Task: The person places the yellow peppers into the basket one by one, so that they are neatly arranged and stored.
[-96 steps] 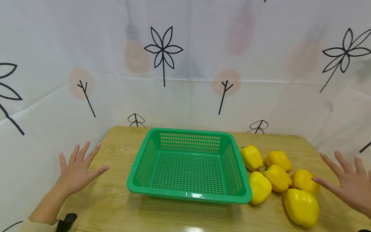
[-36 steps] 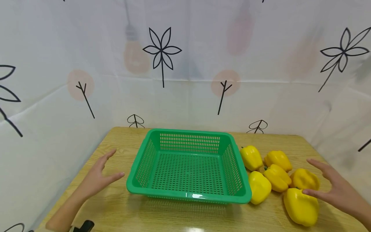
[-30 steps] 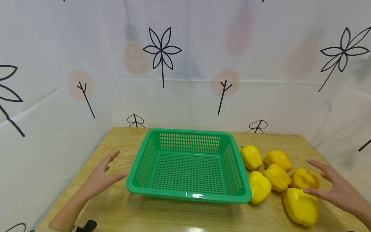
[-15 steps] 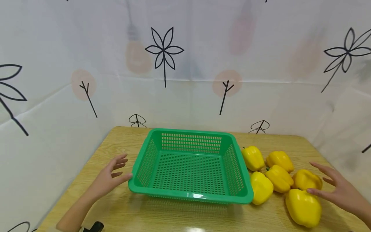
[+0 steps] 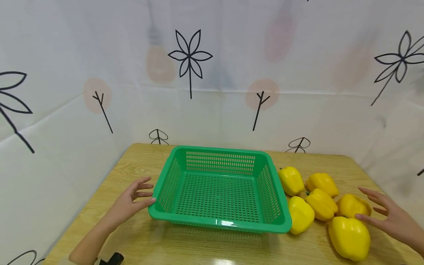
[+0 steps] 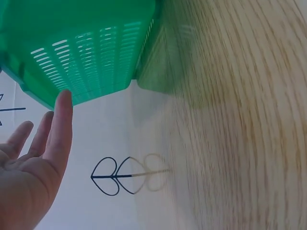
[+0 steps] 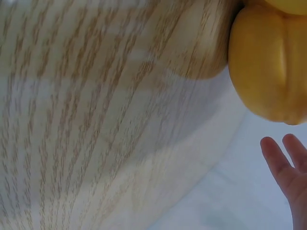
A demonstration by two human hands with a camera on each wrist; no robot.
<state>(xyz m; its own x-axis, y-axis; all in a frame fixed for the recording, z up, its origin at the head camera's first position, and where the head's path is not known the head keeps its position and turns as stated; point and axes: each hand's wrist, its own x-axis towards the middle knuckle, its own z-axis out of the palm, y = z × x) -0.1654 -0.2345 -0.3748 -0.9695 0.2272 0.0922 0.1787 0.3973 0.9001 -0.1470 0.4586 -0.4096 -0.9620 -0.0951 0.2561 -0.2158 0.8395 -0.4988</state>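
Six peppers (image 5: 320, 204) beside the right fingers (image 5: 375, 194)

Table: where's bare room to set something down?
Bare: table in front of the basket, between left forearm and peppers; table's back-left corner, beyond the left hand. Crowded: right of the basket, six peppers and the right hand.

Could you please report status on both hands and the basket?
Left hand beside green basket, touch unclear. Right hand near six yellow peppers, holding nothing. Peppers cluster close at basket's right.
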